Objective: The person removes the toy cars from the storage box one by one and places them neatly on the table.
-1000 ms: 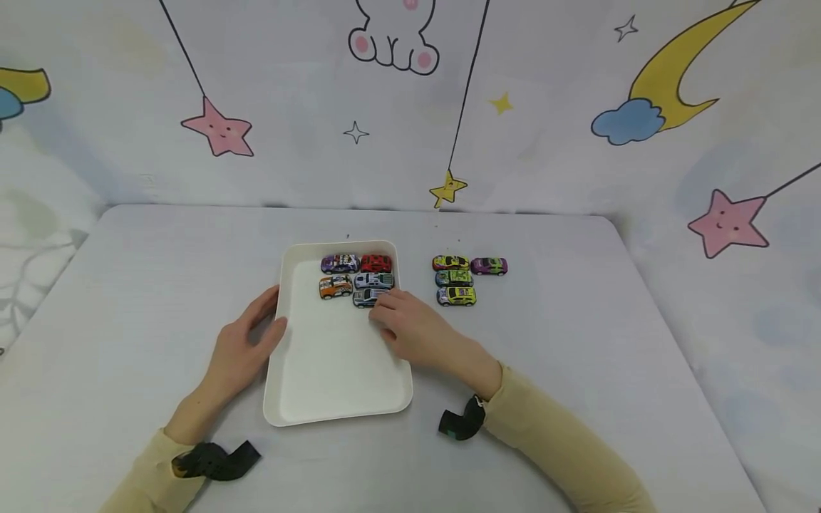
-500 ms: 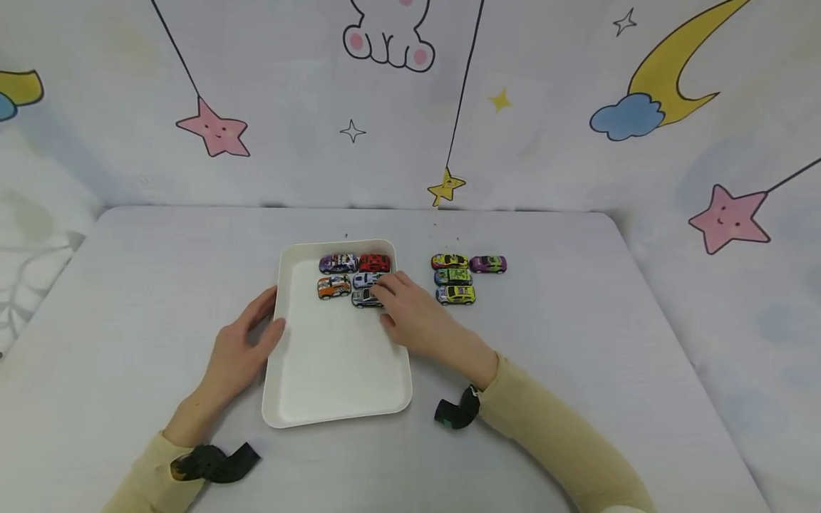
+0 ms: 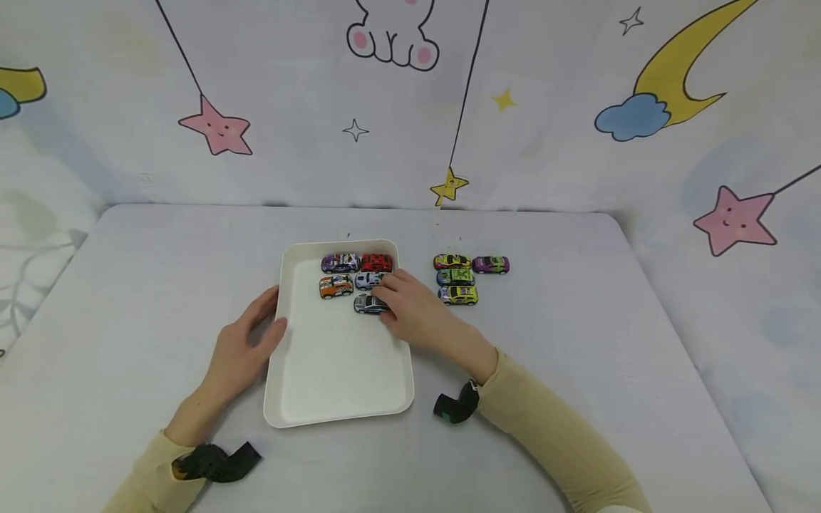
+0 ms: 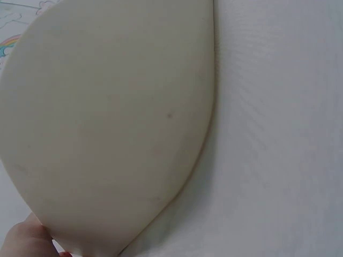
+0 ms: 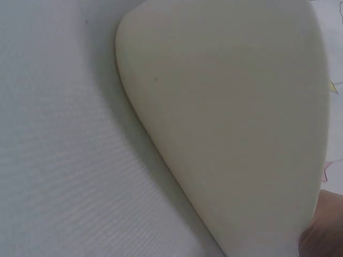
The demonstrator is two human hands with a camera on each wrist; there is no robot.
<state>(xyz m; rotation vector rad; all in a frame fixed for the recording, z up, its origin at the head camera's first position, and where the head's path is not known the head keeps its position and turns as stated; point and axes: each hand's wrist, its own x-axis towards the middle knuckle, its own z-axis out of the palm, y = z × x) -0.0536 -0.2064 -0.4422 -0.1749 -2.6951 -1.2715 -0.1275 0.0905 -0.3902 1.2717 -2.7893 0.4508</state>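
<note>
Inside a white rectangular tray [image 3: 340, 377], my right hand [image 3: 420, 313] pinches the right end of a grey toy car [image 3: 368, 304], and the fingers cover that end. A pale blue toy car [image 3: 367, 281] lies just behind it, partly hidden by the same fingers. An orange toy car [image 3: 336, 286], a purple one [image 3: 341, 263] and a red one [image 3: 376, 263] sit at the tray's far end. On the tray's left side, my left hand [image 3: 234, 353] rests with its thumb and fingers spread against the rim.
Right of the tray, a yellow-and-red toy car [image 3: 452, 262], a green one [image 3: 455, 277] and a yellow one [image 3: 458, 295] form a column. A purple-green car [image 3: 491, 265] stands beside it. Smooth beige surfaces fill much of both wrist views; what they are I cannot tell.
The grey car has shifted slightly toward the person, and a gap now shows between it and the pale blue car. The right hand had moved a little farther away before that. The left hand stays put.
</note>
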